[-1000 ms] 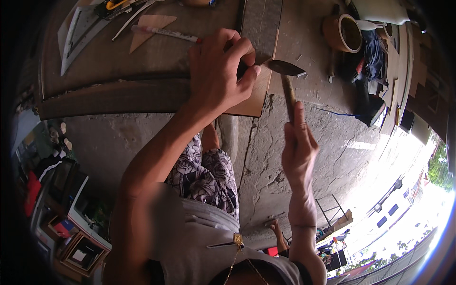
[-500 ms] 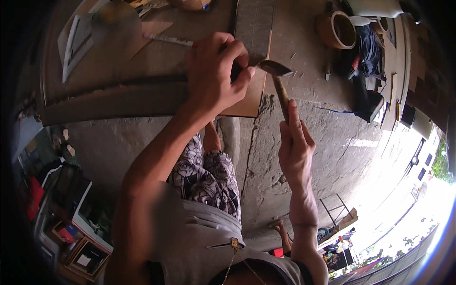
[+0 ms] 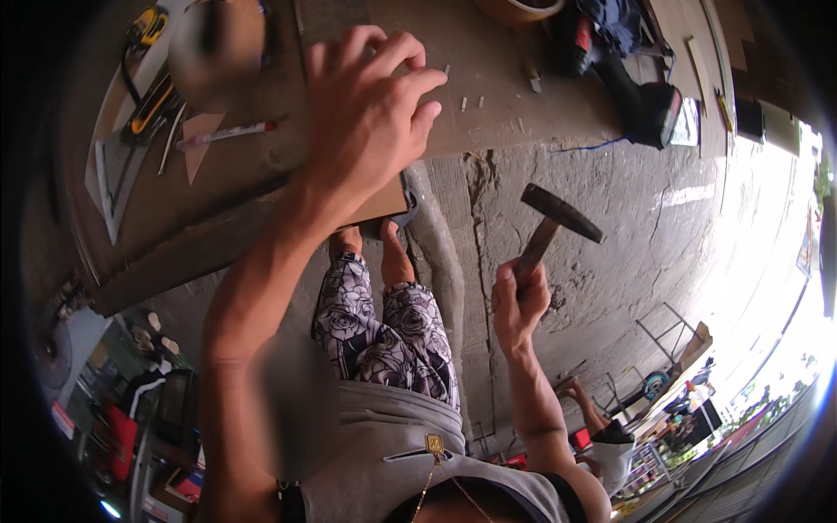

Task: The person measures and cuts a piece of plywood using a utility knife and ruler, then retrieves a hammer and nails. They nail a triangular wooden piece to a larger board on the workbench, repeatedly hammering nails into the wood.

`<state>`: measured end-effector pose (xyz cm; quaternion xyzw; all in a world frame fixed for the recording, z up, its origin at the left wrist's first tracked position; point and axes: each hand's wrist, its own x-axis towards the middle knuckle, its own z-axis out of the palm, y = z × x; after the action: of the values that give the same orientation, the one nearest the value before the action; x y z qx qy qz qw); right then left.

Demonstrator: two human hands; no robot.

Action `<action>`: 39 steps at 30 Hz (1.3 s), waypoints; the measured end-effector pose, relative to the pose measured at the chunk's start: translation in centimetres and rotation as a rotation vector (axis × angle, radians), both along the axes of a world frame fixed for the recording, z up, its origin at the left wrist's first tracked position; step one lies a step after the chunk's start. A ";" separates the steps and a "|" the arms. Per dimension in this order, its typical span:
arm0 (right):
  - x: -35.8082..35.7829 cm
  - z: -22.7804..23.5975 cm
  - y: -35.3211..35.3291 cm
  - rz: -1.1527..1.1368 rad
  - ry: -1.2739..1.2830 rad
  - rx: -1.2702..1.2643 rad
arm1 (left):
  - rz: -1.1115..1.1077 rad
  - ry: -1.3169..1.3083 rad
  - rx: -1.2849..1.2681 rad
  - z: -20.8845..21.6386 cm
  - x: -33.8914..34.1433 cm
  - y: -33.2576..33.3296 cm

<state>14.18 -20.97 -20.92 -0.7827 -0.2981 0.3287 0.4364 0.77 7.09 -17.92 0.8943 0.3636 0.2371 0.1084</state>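
My right hand (image 3: pixel 519 305) grips the wooden handle of a hammer (image 3: pixel 554 222), its dark metal head held up over the concrete floor, away from the bench. My left hand (image 3: pixel 366 113) reaches forward over the wooden workbench (image 3: pixel 488 96) with fingers curled and spread, resting above a flat brown board (image 3: pixel 384 202) at the bench's near edge. Whether the fingers pinch anything small is hidden. A few small nails (image 3: pixel 464 103) lie on the bench just right of that hand.
On the bench's left lie a red-and-white marker (image 3: pixel 225 134), a metal square (image 3: pixel 118 170), a yellow tape measure (image 3: pixel 148 22) and a blurred round object. A black power tool (image 3: pixel 641 96) sits at the right. Cracked concrete floor (image 3: pixel 628 261) spreads below; my feet stand under the bench.
The hammer has swung back from the board, down and to the right, and now hangs over the floor. My left hand has opened up from its grip at the board.
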 end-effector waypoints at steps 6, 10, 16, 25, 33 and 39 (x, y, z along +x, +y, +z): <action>-0.6 0.2 -2.3 -0.161 0.090 -0.126 | -0.163 0.215 -0.034 -2.5 3.8 1.0; 0.1 0.2 -2.8 -0.106 -0.054 -0.067 | -0.179 0.198 -0.009 -3.6 4.4 0.8; 0.3 -0.2 -3.3 -0.117 -0.024 -0.049 | -0.202 0.069 -0.064 -3.5 4.5 1.1; -0.7 0.8 -1.0 -0.200 0.167 -0.025 | -0.021 -0.409 -0.521 0.0 -6.4 -2.1; -1.8 0.2 0.8 -0.051 0.125 0.007 | 0.315 -0.591 -0.820 -1.3 -10.0 -5.5; -2.3 0.4 1.7 0.009 0.096 -0.041 | 0.177 -0.463 -0.531 -2.8 -10.7 -5.5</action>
<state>11.89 -19.23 -20.49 -0.7735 -0.2733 0.3740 0.4326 -9.93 1.64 -20.67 0.7226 0.4544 0.3390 0.3954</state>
